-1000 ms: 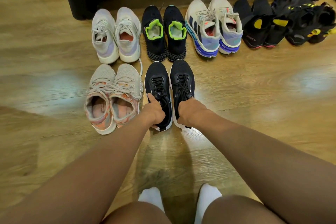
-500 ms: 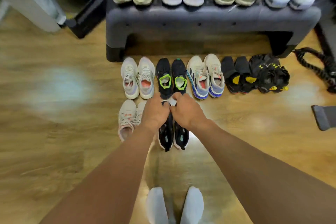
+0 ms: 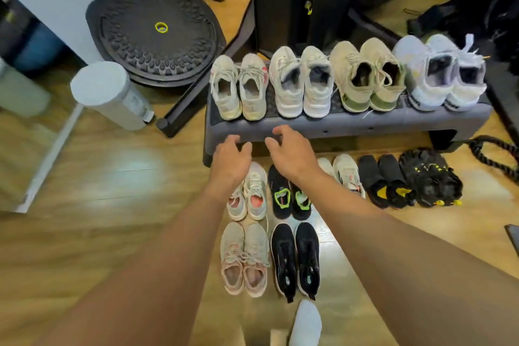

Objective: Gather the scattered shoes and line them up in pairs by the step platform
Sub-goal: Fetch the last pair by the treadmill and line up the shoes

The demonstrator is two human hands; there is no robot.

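A grey step platform [image 3: 351, 125] carries several pale sneaker pairs on top. On the floor in front of it stands a row of pairs: pink-lined grey sneakers [image 3: 250, 196], black shoes with green collars [image 3: 283, 199], white sneakers [image 3: 348, 171], black-and-yellow shoes [image 3: 387, 185]. Closer to me lie a beige-pink pair [image 3: 243, 258] and a black laced pair [image 3: 295, 257], side by side. My left hand [image 3: 229, 161] and my right hand [image 3: 289, 153] hover empty above the floor row, fingers loosely curled, near the platform's front edge.
A round black balance board [image 3: 154, 31] leans at the back left beside a white cylinder [image 3: 109, 95]. A black machine frame [image 3: 283, 0] rises behind the platform. A thick rope [image 3: 494, 153] lies at the right. My white-socked foot [image 3: 306, 323] stands near the bottom edge.
Both hands let go of the black laced pair, which now rests beside the beige-pink pair. The hands rose toward the platform and the view tilted up.
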